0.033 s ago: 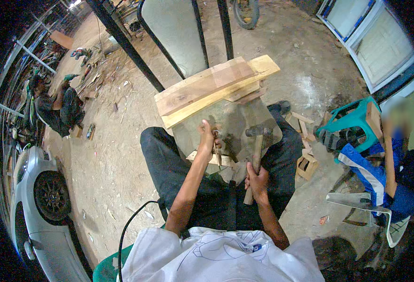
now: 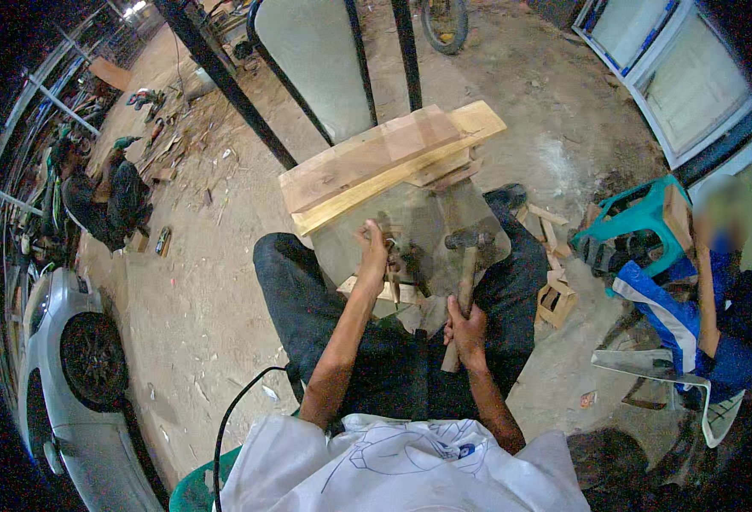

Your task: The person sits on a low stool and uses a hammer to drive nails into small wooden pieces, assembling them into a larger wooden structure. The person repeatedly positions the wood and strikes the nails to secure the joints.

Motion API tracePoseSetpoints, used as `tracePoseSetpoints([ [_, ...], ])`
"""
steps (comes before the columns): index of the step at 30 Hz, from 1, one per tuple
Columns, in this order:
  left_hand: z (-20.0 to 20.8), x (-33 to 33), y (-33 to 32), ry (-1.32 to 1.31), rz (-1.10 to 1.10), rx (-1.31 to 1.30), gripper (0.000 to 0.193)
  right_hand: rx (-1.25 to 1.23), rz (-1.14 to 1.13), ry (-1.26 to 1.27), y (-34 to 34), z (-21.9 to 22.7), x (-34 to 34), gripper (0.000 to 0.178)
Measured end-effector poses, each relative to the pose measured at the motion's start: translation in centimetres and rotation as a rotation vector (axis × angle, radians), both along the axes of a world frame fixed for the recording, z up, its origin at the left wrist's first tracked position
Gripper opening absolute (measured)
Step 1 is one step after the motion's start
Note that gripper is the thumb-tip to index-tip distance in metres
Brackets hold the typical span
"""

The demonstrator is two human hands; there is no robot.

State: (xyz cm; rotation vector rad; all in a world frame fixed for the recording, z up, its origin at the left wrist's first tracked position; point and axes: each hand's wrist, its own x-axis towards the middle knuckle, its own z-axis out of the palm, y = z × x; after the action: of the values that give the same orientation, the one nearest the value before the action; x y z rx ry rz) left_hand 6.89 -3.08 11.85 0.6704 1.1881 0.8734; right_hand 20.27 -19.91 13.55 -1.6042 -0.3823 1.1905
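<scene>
My right hand is closed around the wooden handle of a hammer; its dark head rests over the greyish seat panel between my knees. Above that panel my left hand is curled, fingers closed on a slim pointed tool that slants down; its exact kind is unclear. Just beyond my left fingertips lie two long wood boards, a brown one and a yellowish one, with shorter pieces under their right end. A pale wood piece sits at the panel's near edge, partly behind my left wrist.
Wood offcuts lie by my right foot. Further right are a turquoise plastic stool and a person in blue. A silver car stands at left, another person crouching beyond. A black-framed chair rises ahead.
</scene>
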Motion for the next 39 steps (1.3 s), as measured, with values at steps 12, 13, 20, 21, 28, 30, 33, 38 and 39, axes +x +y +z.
tracePoseSetpoints([
  [12,-0.6,0.4,-0.9,0.338,-0.343,0.646,0.034,-0.028,0.012,0.035,-0.1,-2.8,0.4,0.028],
  [13,1.6,0.9,-1.7,0.38,-0.317,0.621,0.032,-0.03,0.007,0.038,-0.2,-2.5,0.4,0.027],
  [20,-7.6,-0.7,0.3,0.12,-0.166,0.528,0.036,-0.057,-0.052,0.083,0.4,-1.8,0.4,0.026],
  [21,-9.7,-1.2,0.9,0.168,-0.187,0.553,0.036,-0.068,-0.082,0.12,0.4,-1.3,0.1,0.026],
  [28,-7.0,-0.8,-0.5,0.12,-0.221,0.554,0.03,-0.007,0.005,0.194,0.0,0.3,0.3,0.027],
  [30,-5.9,-0.4,-0.8,0.216,-0.209,0.599,0.026,-0.03,0.02,0.215,0.3,0.7,0.2,0.027],
  [33,-3.1,0.2,-1.4,0.41,-0.202,0.824,0.024,-0.023,-0.005,0.228,0.1,0.6,0.5,0.028],
  [38,-8.2,-1.1,0.1,0.511,-0.334,0.753,0.021,0.097,-0.018,0.357,-0.3,-0.9,0.4,0.039],
  [39,-8.8,-0.7,0.5,0.406,-0.322,0.636,0.022,0.143,-0.003,0.157,-0.5,-4.1,0.2,0.041],
])
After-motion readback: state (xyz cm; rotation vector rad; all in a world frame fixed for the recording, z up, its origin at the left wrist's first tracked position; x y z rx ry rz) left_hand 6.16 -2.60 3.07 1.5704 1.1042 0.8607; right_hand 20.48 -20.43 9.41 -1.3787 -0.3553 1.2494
